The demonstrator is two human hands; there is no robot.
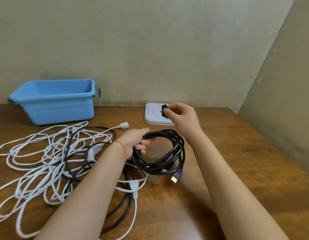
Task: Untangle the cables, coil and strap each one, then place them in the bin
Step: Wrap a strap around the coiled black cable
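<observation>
Nearest me, the left hand grips the black coil just above the table. Just beyond and up to the right, the right hand pinches a black strap over a white tray. The blue bin waits far left.

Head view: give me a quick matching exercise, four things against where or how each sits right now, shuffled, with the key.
Things:
1. black coiled cable
2. black strap
3. blue bin
4. white cables

States:
A. spread loose and tangled on the table's left side
B. pinched in the right hand above the white tray
C. standing at the back left, no cable in view inside
D. gripped in the left hand, gold-tipped plug hanging down

Pairs: 1-D, 2-B, 3-C, 4-A
</observation>
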